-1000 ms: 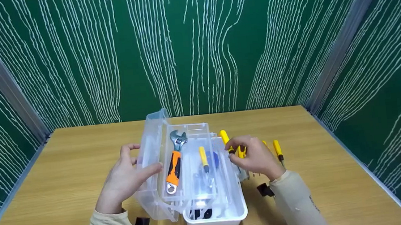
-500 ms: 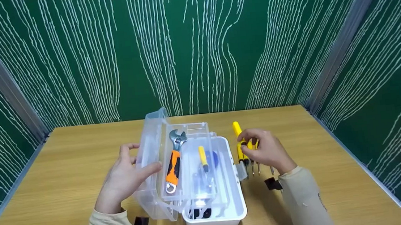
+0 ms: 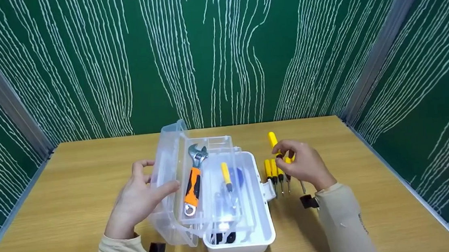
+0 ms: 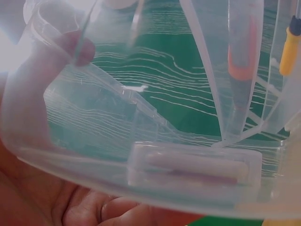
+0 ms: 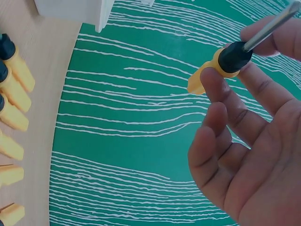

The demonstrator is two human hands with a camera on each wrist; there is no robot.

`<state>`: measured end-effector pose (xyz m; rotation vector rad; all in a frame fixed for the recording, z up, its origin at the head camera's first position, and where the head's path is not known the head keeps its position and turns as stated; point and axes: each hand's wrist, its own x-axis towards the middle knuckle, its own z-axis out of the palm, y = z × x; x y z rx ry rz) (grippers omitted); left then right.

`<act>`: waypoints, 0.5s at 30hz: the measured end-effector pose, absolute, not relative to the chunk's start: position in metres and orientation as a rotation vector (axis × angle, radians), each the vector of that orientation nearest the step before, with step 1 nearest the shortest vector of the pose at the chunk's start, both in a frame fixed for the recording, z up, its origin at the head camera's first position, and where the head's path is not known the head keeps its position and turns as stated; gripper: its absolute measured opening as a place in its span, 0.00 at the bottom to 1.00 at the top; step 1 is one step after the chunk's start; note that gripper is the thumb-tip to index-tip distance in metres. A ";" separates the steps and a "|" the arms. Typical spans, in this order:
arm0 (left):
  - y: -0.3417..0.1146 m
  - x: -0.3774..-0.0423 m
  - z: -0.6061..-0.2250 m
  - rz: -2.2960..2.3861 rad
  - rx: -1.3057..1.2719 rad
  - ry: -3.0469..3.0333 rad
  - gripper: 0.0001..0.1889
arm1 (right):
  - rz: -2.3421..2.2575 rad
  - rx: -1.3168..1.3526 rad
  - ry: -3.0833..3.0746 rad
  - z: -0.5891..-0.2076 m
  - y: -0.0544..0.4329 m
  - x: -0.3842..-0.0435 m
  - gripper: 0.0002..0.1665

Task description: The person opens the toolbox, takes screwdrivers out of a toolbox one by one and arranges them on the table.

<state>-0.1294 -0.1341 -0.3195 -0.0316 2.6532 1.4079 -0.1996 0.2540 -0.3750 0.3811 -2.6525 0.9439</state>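
Observation:
My left hand grips the raised clear lid of a white plastic toolbox, thumb on the inner side and fingers outside. In the right wrist view, my right hand pinches a yellow-handled screwdriver by its black collar. In the head view this screwdriver's handle points up and away, beyond the right side of the box. Below and around that hand, several yellow-handled screwdrivers lie in a row on the table, partly hidden by it.
An orange-handled adjustable wrench lies in the clear tray. Another yellow-handled screwdriver shows in the box area, with a blue round thing and a black item. A latch sticks out from the right side. Green walls enclose the wooden table.
My right hand has moved right, away from the box edge to above the row of screwdrivers, carrying the pinched screwdriver. My left hand and the lid have stayed in nearly the same place.

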 end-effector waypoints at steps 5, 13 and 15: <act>-0.134 -0.129 -0.320 1.399 -0.033 2.651 0.47 | 0.932 0.358 -2.671 -0.376 0.259 -0.201 0.08; -0.135 -0.129 -0.321 1.402 -0.006 2.684 0.44 | 0.908 0.308 -2.697 -0.377 0.270 -0.204 0.07; -0.135 -0.129 -0.321 1.396 -0.004 2.691 0.44 | 0.899 0.285 -2.717 -0.377 0.273 -0.205 0.07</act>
